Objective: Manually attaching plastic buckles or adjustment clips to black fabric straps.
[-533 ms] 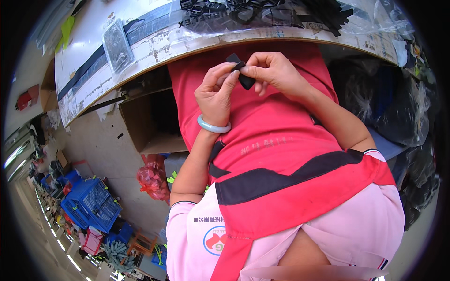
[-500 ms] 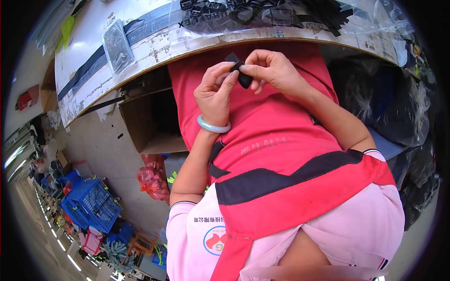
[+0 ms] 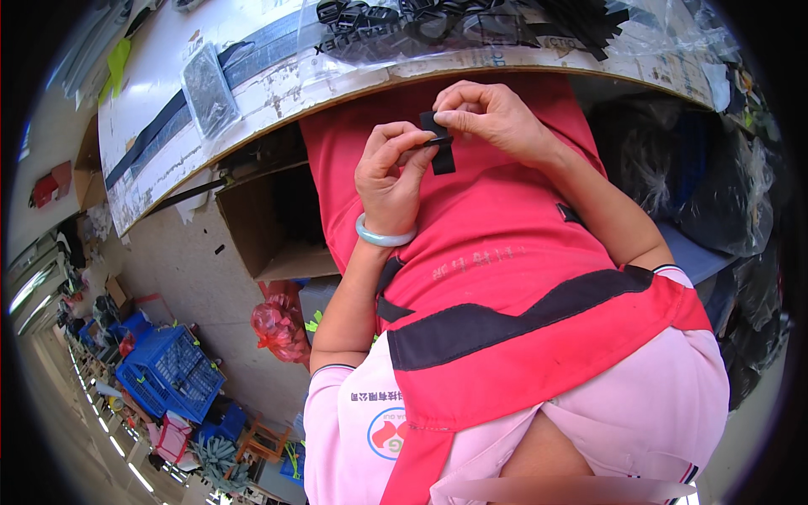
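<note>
Over my lap, both hands work on a short black webbing strap (image 3: 443, 161). My left hand (image 3: 390, 178) pinches it between thumb and fingers at a small dark piece, seen edge-on, that crosses the strap; its exact kind is too small to tell. The lower end of the strap hangs below those fingertips against the red apron (image 3: 497, 202). With thumb and forefinger, my right hand (image 3: 498, 124) grips the strap's upper end, close to the left fingertips.
Ahead is a worn white worktable (image 3: 278, 101). On it lie black plastic buckles (image 3: 362, 15) in clear plastic, black webbing strips (image 3: 581, 21) and a clear packet (image 3: 210, 91). Beneath it stands an open cardboard box (image 3: 278, 227). Dark bags (image 3: 724, 185) crowd the right; blue crates (image 3: 172, 370) stand left.
The strap has turned from slanted to nearly upright, showing more of its length. My right hand has shifted slightly up to its top end; my left hand has moved slightly right.
</note>
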Action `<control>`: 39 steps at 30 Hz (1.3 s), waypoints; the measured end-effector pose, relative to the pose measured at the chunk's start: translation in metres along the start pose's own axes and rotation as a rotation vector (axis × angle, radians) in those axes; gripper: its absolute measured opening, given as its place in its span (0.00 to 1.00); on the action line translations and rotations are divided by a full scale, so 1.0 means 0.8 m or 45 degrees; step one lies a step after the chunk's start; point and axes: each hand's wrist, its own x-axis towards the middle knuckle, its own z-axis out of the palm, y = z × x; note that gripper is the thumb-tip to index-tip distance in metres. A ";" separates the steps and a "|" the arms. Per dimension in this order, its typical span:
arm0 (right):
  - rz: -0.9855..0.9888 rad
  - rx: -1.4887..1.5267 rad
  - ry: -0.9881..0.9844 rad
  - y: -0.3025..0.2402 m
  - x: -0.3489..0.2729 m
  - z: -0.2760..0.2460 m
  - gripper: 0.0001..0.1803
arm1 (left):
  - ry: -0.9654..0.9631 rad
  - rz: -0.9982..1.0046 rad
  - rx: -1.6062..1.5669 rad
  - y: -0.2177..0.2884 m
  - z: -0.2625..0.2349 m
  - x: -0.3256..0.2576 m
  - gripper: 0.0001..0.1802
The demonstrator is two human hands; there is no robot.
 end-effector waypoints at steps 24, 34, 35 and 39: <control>0.213 -0.121 -0.227 0.025 0.008 0.010 0.09 | 0.159 -0.354 0.675 0.078 -0.178 -0.016 0.17; 0.184 -0.373 -0.330 0.045 0.005 0.003 0.08 | 0.003 0.098 1.390 -0.009 0.017 0.305 0.36; 0.203 -0.383 -0.315 0.038 0.006 0.002 0.09 | 0.052 -0.038 1.452 -0.026 0.014 0.328 0.39; 0.170 -0.310 -0.226 0.041 0.008 -0.019 0.09 | -0.127 -0.109 1.698 -0.035 0.059 0.353 0.42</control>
